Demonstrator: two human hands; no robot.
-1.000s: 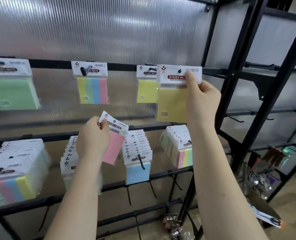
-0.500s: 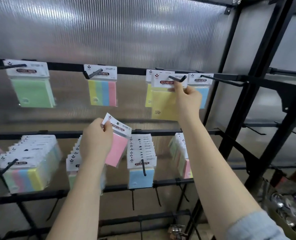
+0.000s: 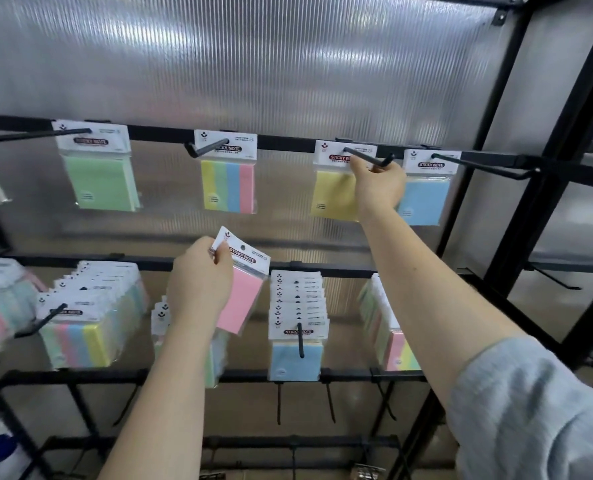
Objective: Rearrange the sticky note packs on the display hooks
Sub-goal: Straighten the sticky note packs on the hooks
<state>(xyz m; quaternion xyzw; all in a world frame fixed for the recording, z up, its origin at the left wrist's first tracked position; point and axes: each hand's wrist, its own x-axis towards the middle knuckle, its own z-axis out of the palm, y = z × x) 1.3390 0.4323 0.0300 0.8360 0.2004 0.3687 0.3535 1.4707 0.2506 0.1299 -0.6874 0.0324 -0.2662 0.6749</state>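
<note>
A black metal display rack (image 3: 544, 188) stands against a ribbed translucent panel (image 3: 253, 64), seen from the wearer's head.

Top rail, from the left: a green pack (image 3: 97, 174) hangs on a long hook, then a striped pack (image 3: 228, 181) in yellow, green, blue and pink on its own hook. Next hangs a yellow pack (image 3: 335, 192) on a hook (image 3: 368, 157) whose upturned tip shows just above the right hand (image 3: 378, 188). That hand pinches the yellow pack's white header card, thumb on the front, with the pack pushed back along the hook. Just to the right, partly behind the hand, hangs a blue pack (image 3: 423, 199).

Lower rail, from the left: a thick row of striped packs (image 3: 80, 337) fills a hook. The left hand (image 3: 198, 289) is raised in front of this rail and grips a pink pack (image 3: 243, 296) by the corner of its header, fingers curled round it; the pack is tilted and is on no hook. Right of it hangs a row of blue packs (image 3: 295, 355), then a row of mixed-colour packs (image 3: 392, 341) partly hidden by the right forearm.

A grey-blue sleeve (image 3: 530, 410) covers the right upper arm.
</note>
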